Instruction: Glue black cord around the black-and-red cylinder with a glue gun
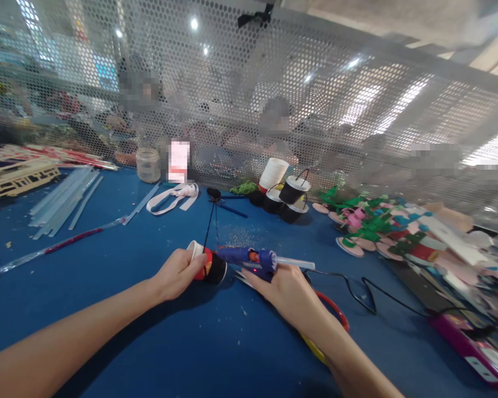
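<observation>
While left hand (178,273) grips cup (205,264), right hand (288,293) holds glue gun (249,258).

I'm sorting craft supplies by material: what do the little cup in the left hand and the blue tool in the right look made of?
The small cup looks like paper, matte, white rim with red and black covering. The glue gun looks like glossy blue moulded plastic, with a translucent stick at its back.

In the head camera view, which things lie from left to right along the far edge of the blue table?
Wooden frame → clear glue sticks → glass jar → white ribbon → white paper cup → black-and-white cups → green and pink craft pieces.
</observation>
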`<state>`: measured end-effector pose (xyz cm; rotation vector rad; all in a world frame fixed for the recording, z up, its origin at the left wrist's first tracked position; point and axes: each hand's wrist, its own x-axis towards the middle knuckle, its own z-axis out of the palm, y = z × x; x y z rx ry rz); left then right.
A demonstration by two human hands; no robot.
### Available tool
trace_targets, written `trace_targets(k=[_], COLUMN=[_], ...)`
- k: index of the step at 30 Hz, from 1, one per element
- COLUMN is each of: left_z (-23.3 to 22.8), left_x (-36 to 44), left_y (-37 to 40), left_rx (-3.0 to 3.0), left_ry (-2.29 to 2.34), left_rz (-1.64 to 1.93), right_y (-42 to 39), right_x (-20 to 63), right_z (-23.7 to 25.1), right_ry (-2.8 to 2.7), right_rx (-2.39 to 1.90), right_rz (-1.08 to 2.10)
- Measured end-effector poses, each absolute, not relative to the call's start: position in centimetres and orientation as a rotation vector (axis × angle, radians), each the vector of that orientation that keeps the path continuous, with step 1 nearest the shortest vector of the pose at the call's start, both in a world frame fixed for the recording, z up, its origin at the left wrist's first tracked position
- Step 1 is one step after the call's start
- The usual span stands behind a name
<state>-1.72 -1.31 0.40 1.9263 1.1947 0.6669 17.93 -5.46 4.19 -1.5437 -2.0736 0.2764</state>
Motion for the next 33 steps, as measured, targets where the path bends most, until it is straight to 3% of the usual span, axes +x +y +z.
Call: trace_targets(k=[33], left_z=[0.49], left_x=[-1.67], left_y=[-1.44], left_rx=[1.953], left_ry=[1.115], left_rz=[0.712], right_y=[-6.30], right_x=[18.25], right_z=[4.42], right_ry=[-2.031], right_rx=[-1.575], right_rz=[0.379])
